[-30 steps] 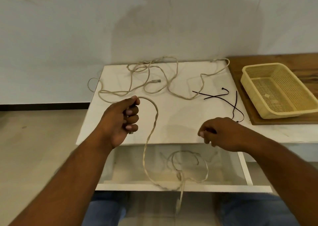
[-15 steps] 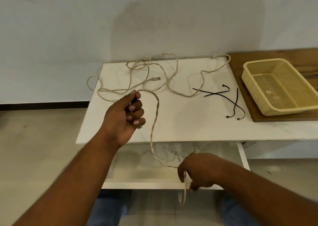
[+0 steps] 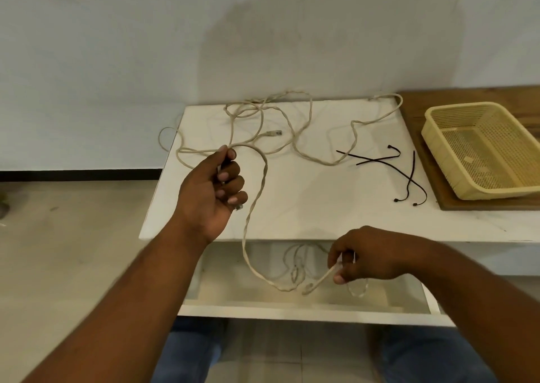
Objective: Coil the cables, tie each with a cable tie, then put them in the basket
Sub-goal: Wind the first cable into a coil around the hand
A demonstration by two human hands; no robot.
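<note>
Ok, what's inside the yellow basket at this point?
No cable or tie shows in the basket. Only a small pale patch is visible on its mesh floor. The basket's right end runs past the picture's edge, so that corner cannot be checked.

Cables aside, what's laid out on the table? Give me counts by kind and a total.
Black cable ties: 3
Yellow basket: 1
Wooden board under the basket: 1
Total: 5
</note>
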